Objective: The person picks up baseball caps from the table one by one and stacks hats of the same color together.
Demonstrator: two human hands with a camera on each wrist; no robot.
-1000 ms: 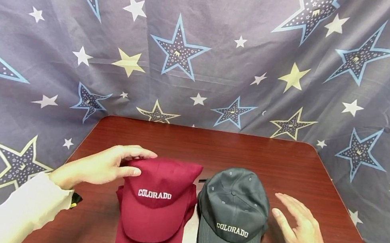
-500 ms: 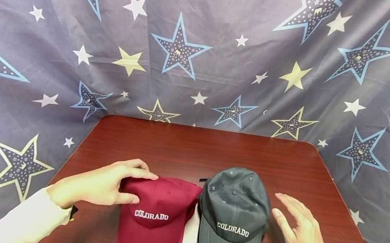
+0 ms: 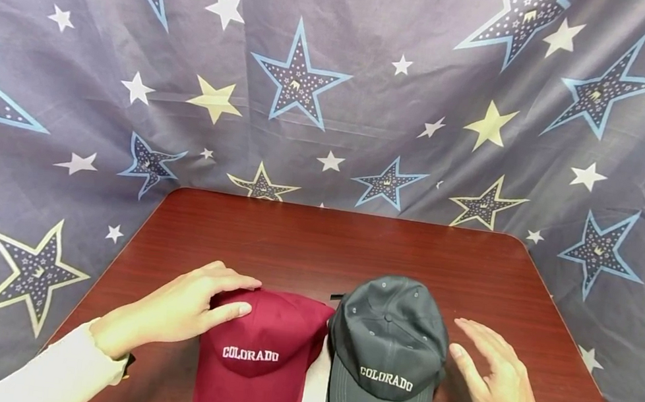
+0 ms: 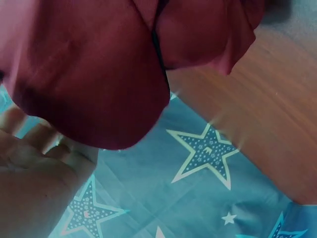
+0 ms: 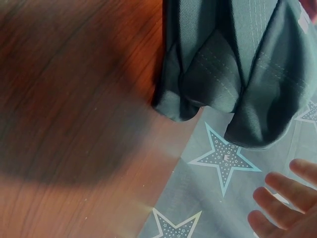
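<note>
A maroon baseball cap with white COLORADO lettering lies with its brim toward me, and another maroon edge shows beneath it. My left hand rests on the upper left of its crown, thumb lying on the front and fingers reaching over the far side. In the left wrist view, those fingers touch the cap's lower edge. Beside it on the right is a dark grey-green COLORADO baseball cap. The right wrist view shows several dark caps nested there. My right hand hovers right of them, fingers extended, touching nothing.
Both stacks stand on a reddish-brown wooden table with rounded far corners. A white surface shows between them. A grey curtain printed with stars hangs behind and at both sides.
The maroon cap has come nearer to me, into line over the one beneath, with my left hand following. Since then the cap lies still while my left thumb has shifted up its crown.
</note>
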